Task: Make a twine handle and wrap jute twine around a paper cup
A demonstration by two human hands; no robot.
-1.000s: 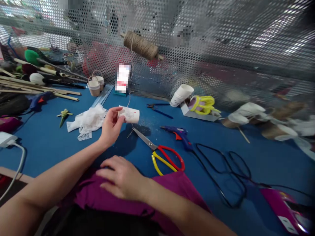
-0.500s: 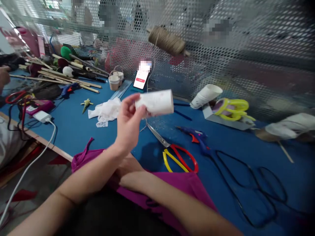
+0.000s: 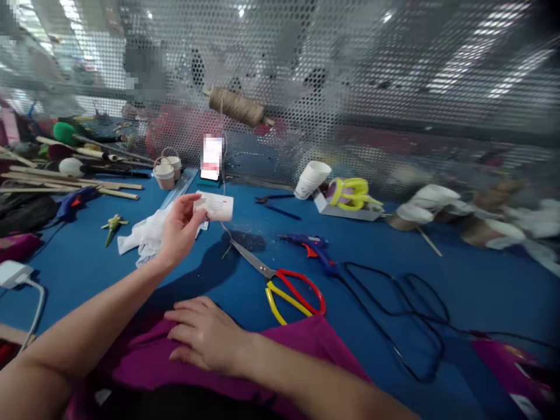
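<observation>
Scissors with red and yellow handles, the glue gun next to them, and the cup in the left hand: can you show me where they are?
Scissors (image 3: 265, 270), head view: on the metal by the pivot.
Glue gun (image 3: 317, 244), head view: on its blue body.
Cup (image 3: 217, 207), head view: on its white side.

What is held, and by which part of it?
The left hand holds the cup by its end nearer the wrist; the right hand holds nothing visible.

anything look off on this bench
Slightly messy: pale specks litter the blue tabletop beyond the scissors, like debris, and white cloth lies crumpled behind the left hand. The white cup it holds shows no obvious damage.
</observation>
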